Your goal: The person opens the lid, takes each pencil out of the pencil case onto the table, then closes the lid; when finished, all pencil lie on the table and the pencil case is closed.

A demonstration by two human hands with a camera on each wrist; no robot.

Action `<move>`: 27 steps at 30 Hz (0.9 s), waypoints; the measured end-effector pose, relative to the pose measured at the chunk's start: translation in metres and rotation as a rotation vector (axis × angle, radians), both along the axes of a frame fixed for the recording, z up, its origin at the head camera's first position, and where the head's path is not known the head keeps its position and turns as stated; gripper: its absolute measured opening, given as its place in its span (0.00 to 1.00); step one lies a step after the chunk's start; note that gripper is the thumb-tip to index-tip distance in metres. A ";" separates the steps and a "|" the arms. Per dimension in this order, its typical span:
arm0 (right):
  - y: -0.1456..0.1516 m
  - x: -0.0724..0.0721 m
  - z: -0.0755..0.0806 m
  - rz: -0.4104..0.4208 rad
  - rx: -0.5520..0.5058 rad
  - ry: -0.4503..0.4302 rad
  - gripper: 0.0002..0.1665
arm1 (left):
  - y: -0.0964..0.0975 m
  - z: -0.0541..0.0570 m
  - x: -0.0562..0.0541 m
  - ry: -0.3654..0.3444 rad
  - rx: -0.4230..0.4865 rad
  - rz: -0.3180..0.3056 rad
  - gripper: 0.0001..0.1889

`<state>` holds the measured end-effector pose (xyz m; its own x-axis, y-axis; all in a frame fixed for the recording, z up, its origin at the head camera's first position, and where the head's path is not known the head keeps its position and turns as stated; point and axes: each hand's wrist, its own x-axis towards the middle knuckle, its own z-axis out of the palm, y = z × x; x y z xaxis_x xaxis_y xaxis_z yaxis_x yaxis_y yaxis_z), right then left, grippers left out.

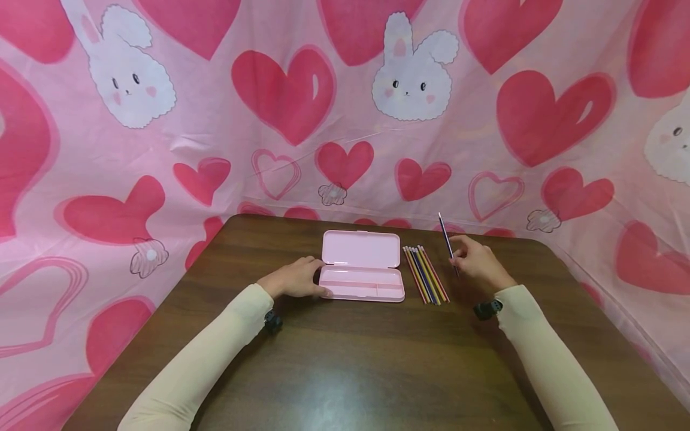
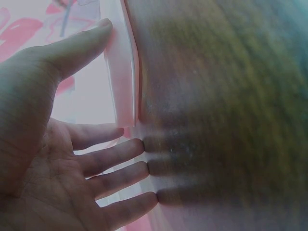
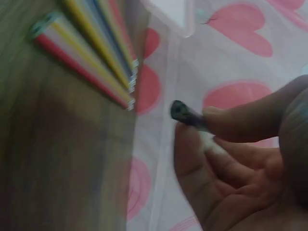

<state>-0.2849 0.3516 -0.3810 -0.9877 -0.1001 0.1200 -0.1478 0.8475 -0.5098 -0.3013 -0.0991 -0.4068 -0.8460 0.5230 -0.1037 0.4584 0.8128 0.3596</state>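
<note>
A pink pencil case (image 1: 361, 248) lies on the table with its lid tipped back; dividers split its inside into compartments that hold nothing visible. My left hand (image 1: 293, 278) is at the case's left end. In the left wrist view, the thumb (image 2: 86, 45) touches the case wall while the other fingers, nearly straight, reach down to the tabletop. Between thumb and fingertips, my right hand (image 1: 477, 260) pinches a dark pencil (image 1: 445, 233), slanted, its white-tipped end pointing away. To the right of the case lie several pencils (image 1: 426, 275) in red, yellow and blue, side by side.
The brown wooden table (image 1: 334, 359) extends toward me and to both sides. Behind it hangs a pink cloth (image 1: 366, 131) printed with hearts and rabbits. Dark wrist devices, one at the left sleeve (image 1: 273, 322) and one at the right sleeve (image 1: 487, 309), sit below the hands.
</note>
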 end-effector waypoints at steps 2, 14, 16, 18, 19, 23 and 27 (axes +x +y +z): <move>0.001 -0.001 -0.004 0.019 0.021 -0.087 0.32 | 0.000 -0.001 -0.001 0.001 0.001 0.000 0.48; -0.007 -0.005 -0.017 0.055 0.121 -0.278 0.33 | -0.001 0.000 -0.005 0.009 0.011 -0.006 0.49; -0.010 -0.004 -0.019 0.063 0.116 -0.289 0.33 | -0.001 -0.001 -0.005 0.006 0.009 -0.005 0.49; -0.011 -0.004 -0.021 0.072 0.104 -0.299 0.33 | -0.001 -0.002 -0.005 0.004 0.007 -0.006 0.49; -0.012 -0.004 -0.022 0.070 0.096 -0.303 0.33 | -0.001 -0.002 -0.005 0.002 0.007 -0.006 0.49; -0.015 -0.004 -0.025 0.071 0.086 -0.308 0.33 | -0.002 -0.003 -0.006 -0.007 0.001 0.000 0.50; -0.016 -0.005 -0.027 0.071 0.083 -0.305 0.33 | -0.001 -0.002 -0.004 -0.014 0.004 0.006 0.49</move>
